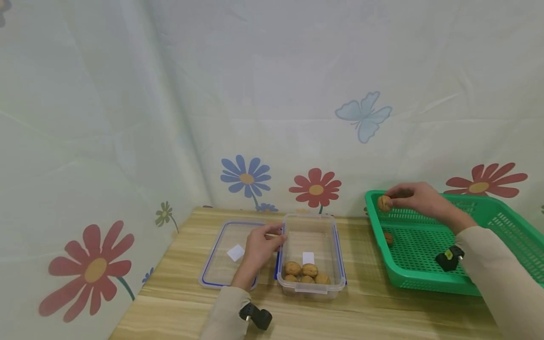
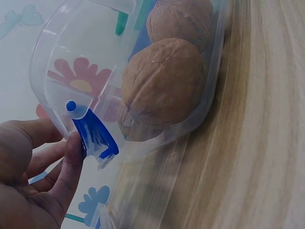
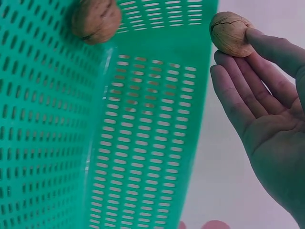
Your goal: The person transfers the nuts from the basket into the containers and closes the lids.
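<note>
Between thumb and fingers, my right hand (image 1: 418, 200) pinches a walnut (image 1: 384, 203) over the left end of the green basket (image 1: 393, 264). The right wrist view shows this walnut (image 3: 232, 34) at the fingertips, beside the basket rim. Another walnut (image 1: 388, 238) lies inside the basket at its left wall. My left hand (image 1: 260, 248) holds the left side of a clear plastic box (image 1: 335, 255), thumb and fingers at its rim by a blue clip (image 2: 93, 131). Several walnuts (image 1: 309, 270) lie in the near end of the box, with a small white paper (image 1: 308, 258) behind them.
A clear lid (image 1: 212, 264) with a blue seal lies on the wooden table (image 1: 170, 288) left of the box, partly behind my left hand. On it is a white paper square (image 1: 235, 252). A flower-printed cloth (image 1: 272, 94) hangs behind the table.
</note>
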`<state>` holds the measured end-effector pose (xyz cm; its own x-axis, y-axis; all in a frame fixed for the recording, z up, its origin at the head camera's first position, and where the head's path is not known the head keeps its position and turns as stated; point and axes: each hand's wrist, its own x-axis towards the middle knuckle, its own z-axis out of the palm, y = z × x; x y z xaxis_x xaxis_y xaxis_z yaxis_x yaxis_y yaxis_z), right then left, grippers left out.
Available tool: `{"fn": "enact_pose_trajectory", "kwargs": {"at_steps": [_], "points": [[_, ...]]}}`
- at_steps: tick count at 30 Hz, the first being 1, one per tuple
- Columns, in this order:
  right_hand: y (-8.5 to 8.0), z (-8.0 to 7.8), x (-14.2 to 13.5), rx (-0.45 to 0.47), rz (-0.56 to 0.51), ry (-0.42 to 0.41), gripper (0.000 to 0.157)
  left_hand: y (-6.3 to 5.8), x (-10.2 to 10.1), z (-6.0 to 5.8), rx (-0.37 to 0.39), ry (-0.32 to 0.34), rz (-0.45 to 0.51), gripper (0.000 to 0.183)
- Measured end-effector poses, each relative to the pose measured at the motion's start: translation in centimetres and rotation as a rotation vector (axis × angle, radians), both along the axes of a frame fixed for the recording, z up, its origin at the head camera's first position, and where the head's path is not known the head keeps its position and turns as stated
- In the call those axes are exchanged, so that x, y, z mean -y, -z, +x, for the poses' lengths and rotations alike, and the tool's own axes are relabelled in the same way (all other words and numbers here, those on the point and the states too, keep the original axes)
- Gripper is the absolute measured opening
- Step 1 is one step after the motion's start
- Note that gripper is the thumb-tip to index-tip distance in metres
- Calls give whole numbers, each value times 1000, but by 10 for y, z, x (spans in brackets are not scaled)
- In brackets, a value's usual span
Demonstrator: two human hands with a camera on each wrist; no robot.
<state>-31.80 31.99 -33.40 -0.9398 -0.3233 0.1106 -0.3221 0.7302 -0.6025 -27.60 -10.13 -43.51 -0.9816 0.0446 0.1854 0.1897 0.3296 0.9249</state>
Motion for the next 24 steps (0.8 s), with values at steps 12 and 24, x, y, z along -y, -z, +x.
{"fn": "enact_pose_trajectory", "kwargs": {"at_steps": [12,24], "points": [[-26,15,15,-31,4,-19,43,-2,-1,2,10,-8,5,36],[-44,36,41,-70,-1,-76,36,0,-1,-1,-5,-9,4,35]]}}
